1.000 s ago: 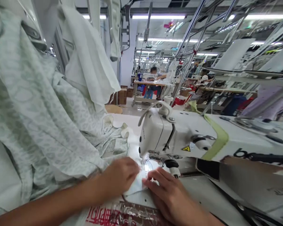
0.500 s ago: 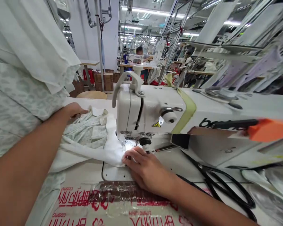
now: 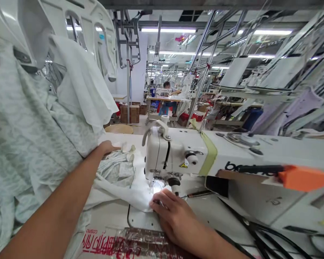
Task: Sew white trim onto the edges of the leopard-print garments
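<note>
The left hand [image 3: 106,147] lies open on pale printed fabric [image 3: 117,171]; the right hand [image 3: 174,216] presses white cloth [image 3: 126,194], grip unclear, before a sewing machine [image 3: 172,151] lettered "bro".

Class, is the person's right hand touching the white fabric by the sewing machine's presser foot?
Touching: the head view shows the right hand with its fingers resting on the white fabric.

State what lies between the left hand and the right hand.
In the head view: bunched pale green patterned cloth by the left hand, then white fabric reaching the right hand.
</note>
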